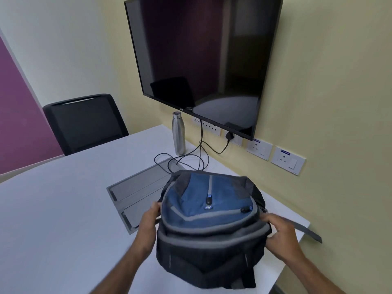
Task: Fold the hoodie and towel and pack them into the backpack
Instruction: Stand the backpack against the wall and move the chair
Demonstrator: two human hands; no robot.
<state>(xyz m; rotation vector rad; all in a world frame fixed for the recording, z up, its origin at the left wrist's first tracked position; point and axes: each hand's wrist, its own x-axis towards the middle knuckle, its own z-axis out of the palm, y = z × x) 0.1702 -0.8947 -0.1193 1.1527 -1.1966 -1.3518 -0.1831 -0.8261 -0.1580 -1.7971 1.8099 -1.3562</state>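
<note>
Backpack (209, 219) on white table (53, 209), wall-mounted TV (201, 56), yellow wall (328, 81)

Backpack (209, 211) logo, TV (199, 60) bezel mark, socket (259, 149) stickers (blue) all too blurry, nothing legible.

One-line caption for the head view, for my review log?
Both hands, left hand and right hand, grip the sides of a blue backpack on a white table.
</note>
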